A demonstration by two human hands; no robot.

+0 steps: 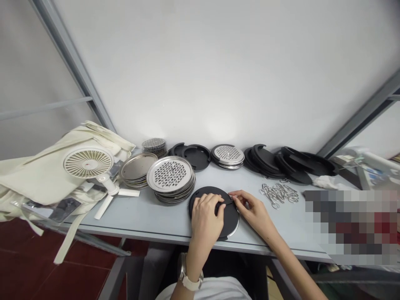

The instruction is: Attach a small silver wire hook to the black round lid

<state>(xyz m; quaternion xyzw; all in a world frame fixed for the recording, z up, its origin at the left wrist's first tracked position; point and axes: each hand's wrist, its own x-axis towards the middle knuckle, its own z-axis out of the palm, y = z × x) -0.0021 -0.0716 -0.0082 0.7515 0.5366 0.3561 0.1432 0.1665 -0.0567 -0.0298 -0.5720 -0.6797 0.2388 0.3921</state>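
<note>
Pinching fingers: on the right hand (253, 213), thumb and forefinger tips (233, 198) close on a thin dark strip (225, 202) at the upper edge of the black round plate (231, 217). The strip is too fine to identify.
Left fingers: the left hand (204, 217) lies curled over the plate, fingers closed down on it, fingertips hidden behind the knuckles.
Plate position: flat on the grey table (137, 217), between both hands, near the front edge; a steel rim (236, 227) shows beneath it.
Hidden: the hands cover much of the plate; a pixelated block (350, 225) masks the right end of the table.
Materials: stacked perforated steel discs (170, 175); matt black notched rings (265, 160); a tangle of metal clips (278, 193) beyond the right hand.
Pose: both forearms reach forward, wrists bent slightly; a white-strapped wristwatch (185, 271) sits on the left wrist.
</note>
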